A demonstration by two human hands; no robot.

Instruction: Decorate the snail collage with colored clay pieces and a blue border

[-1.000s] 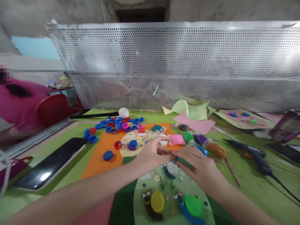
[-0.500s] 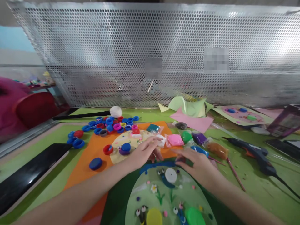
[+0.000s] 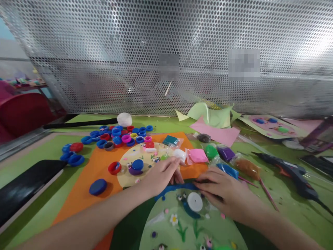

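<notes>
Hands meet at the top edge of a pale green card (image 3: 192, 225): the left hand (image 3: 160, 177) and right hand (image 3: 223, 194) both lie flat, fingers pressed together on a blue clay strip (image 3: 179, 187) along that edge. Bottle caps (image 3: 119, 137) lie scattered beyond, on orange paper (image 3: 88, 173).

— You see the clay strip (image 3: 174, 188) under your fingers? Blue, edging a pale green card (image 3: 192, 225) with a white disc (image 3: 195, 201).

— And around you: orange paper (image 3: 85, 187), blue and red caps (image 3: 114, 137), pink clay (image 3: 198, 155), silver dotted screen (image 3: 166, 52).
</notes>
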